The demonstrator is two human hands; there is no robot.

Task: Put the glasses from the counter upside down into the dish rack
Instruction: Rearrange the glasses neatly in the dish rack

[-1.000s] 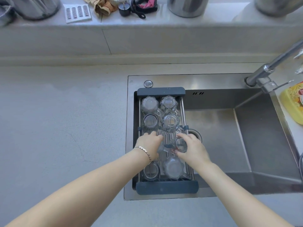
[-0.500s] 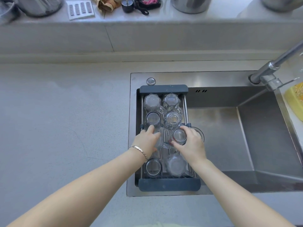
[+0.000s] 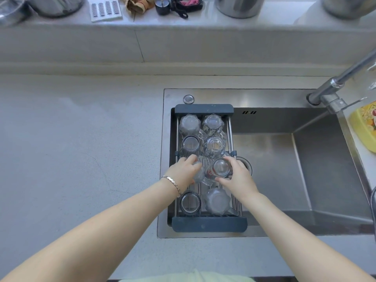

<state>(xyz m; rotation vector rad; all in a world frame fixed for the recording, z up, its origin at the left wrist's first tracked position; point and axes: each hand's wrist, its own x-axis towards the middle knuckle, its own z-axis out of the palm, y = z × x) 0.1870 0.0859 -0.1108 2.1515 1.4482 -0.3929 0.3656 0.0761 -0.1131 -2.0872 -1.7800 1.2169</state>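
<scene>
Your left hand [image 3: 182, 173] is curled over an upturned glass [image 3: 198, 173] in the middle row of the dish rack [image 3: 204, 109], its fingers [image 3: 190, 159] closed around the glass's left side and top; a thin bracelet [image 3: 172, 184] sits on that wrist; your right hand [image 3: 239, 176] grips the glass beside it [image 3: 220, 167], thumb on the near side and fingers wrapped over the far right edge, so this glass stands base-up between them; the 2 held glasses are touching or nearly touching each other at the middle of the rack; the rack lies across the left end of the steel sink [image 3: 305, 159], its dark end bars resting on the far and near rims; 4 more glasses stand upside down in the 2 rows beyond your hands, at far left [image 3: 189, 125], far right [image 3: 213, 124], then left [image 3: 190, 144] and right [image 3: 215, 145]; 2 more stand in the row nearest you, at left [image 3: 190, 202] and right [image 3: 217, 200]; all sit on the wire bars inside the frame; the grey surface [image 3: 81, 149] to the left of the sink carries no glasses in view; the tap [image 3: 333, 86] reaches in from the upper right, and a yellow container [image 3: 364, 127] lies at the right edge; pots and small clutter line the ledge [image 3: 183, 23] behind.
</scene>
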